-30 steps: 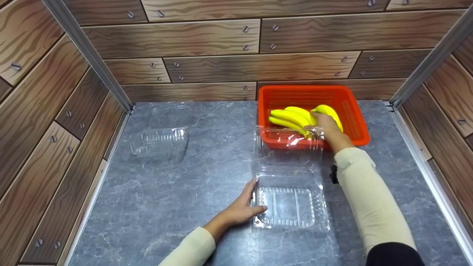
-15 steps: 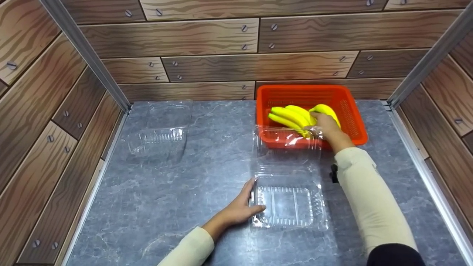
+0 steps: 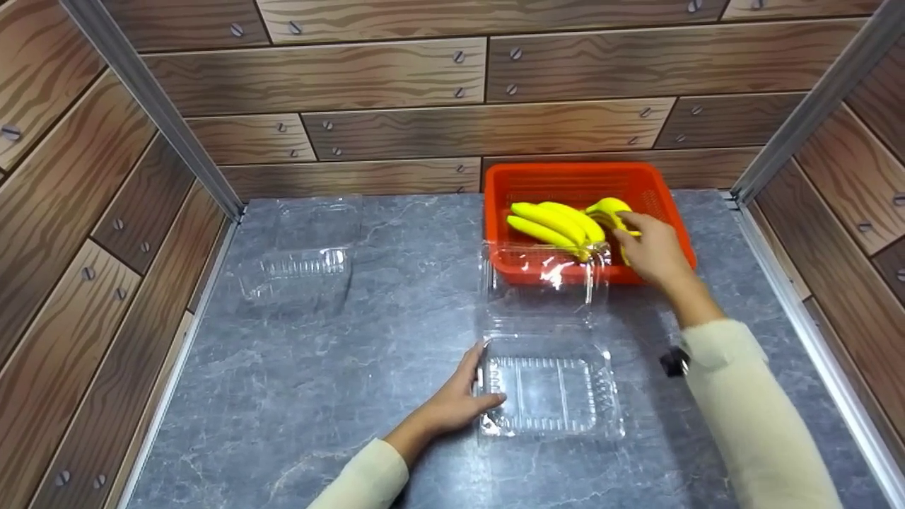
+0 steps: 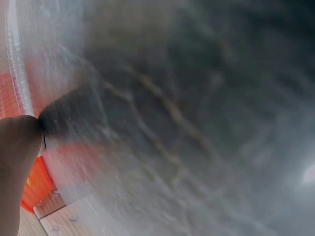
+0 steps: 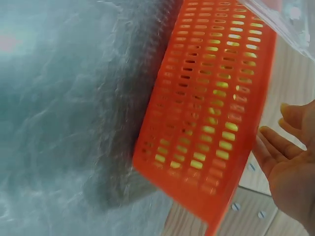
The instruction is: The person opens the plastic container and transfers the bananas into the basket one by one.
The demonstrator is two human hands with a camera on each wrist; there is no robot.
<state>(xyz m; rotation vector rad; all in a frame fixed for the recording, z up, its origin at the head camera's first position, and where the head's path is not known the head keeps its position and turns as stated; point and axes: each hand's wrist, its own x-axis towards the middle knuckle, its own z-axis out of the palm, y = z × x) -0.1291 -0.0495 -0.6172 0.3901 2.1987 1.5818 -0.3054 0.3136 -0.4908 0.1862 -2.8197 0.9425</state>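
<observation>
My left hand (image 3: 452, 403) holds the left edge of a clear plastic clamshell container (image 3: 544, 428), thumb over the rim and fingers along the outside. The container lies open, its lid (image 3: 541, 311) reaching back in front of the red basket (image 3: 679, 240). A bunch of yellow bananas (image 3: 555, 223) lies in the basket, with another banana bunch (image 3: 606, 206) to its right. At that right-hand bunch is my right hand (image 3: 657, 247), thumb and fingers apart. The right wrist view shows the hand (image 5: 290, 167) at the basket rim, its loosely bent fingers holding nothing visible.
A second open clear clamshell container (image 3: 300, 272) stands at the back left of the grey marbled table (image 3: 396, 283). Wood-patterned walls (image 3: 396, 131) with metal corner rails enclose the back and both sides. The basket stands close to the back wall.
My right hand has moved right, off the left banana bunch to the right-hand one. My left hand stays on the container. The head view has shifted slightly.
</observation>
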